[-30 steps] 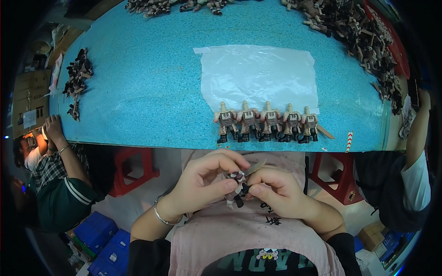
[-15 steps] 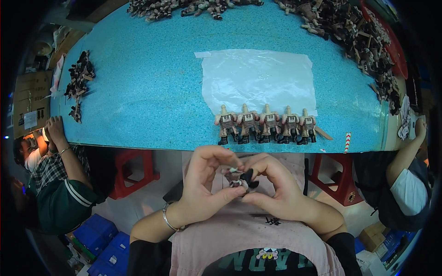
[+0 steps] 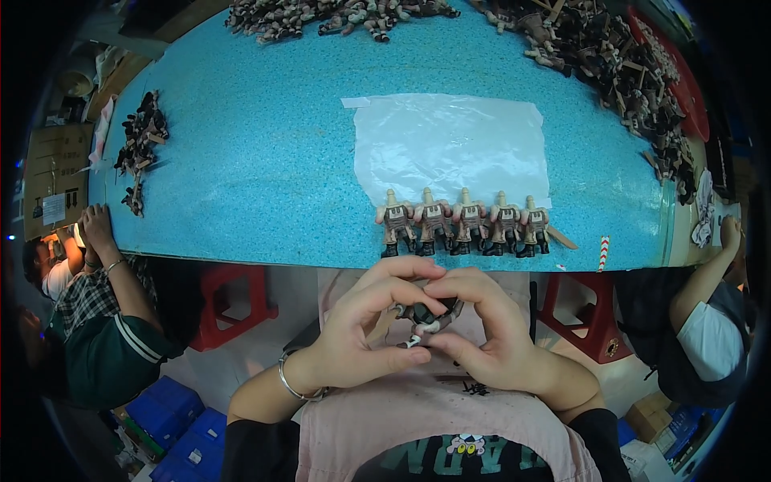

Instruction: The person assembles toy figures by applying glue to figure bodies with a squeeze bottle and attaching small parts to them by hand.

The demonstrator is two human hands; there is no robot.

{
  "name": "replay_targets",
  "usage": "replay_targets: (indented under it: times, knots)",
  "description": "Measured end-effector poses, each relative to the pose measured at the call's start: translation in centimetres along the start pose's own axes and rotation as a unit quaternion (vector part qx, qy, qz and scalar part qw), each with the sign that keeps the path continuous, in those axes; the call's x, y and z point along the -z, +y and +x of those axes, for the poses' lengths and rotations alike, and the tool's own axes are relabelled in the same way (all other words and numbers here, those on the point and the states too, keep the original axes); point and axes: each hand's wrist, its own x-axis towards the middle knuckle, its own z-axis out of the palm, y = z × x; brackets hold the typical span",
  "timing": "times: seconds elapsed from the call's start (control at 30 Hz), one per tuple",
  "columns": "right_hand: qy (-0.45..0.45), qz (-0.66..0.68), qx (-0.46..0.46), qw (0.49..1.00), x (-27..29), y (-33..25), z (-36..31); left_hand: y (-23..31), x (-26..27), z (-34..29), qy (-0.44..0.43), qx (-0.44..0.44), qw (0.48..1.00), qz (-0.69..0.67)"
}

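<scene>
A small figure [image 3: 428, 319] with dark and pale parts is held between both hands, just off the table's near edge. My left hand [image 3: 365, 317] curls its fingers over the left side, thumb below. From the other side my right hand [image 3: 486, 321] pinches it between thumb and fingers. Much of the figure is covered by my fingers. Beyond my hands, a row of several headless toy figures [image 3: 466, 225] lies along the lower edge of a clear plastic sheet [image 3: 450, 145]. They have pale bodies, brown vests and black boots.
The blue table [image 3: 257, 161] carries figure piles at the far edge [image 3: 345, 18], the right [image 3: 634, 88] and the left [image 3: 144, 132]. A brown strip [image 3: 561, 238] lies beside the row. Red stools [image 3: 233, 305] stand below. Co-workers sit at left [image 3: 112, 337] and right [image 3: 711, 337].
The figure has been turned in my hands. My left fingers have closed in over it, and my fingertips now meet at the top. The row on the table stays put.
</scene>
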Motion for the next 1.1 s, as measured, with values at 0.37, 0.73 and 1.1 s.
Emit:
replay_targets:
  times: [0.37, 0.73, 1.1]
  knots:
    - [0.035, -0.038, 0.023, 0.998, -0.6, 0.4, 0.1, -0.2, -0.6, 0.6, 0.069, -0.037, 0.997, -0.015]
    - [0.045, -0.195, 0.096, 0.975, 5.5, -1.7, 9.0, 1.7, 3.5, -0.4, 0.137, -0.104, 0.983, 0.061]
    - [0.195, -0.462, 0.118, 0.857, 10.6, 4.5, 25.4, 1.0, 7.5, -1.4, 0.249, -0.082, 0.963, 0.067]
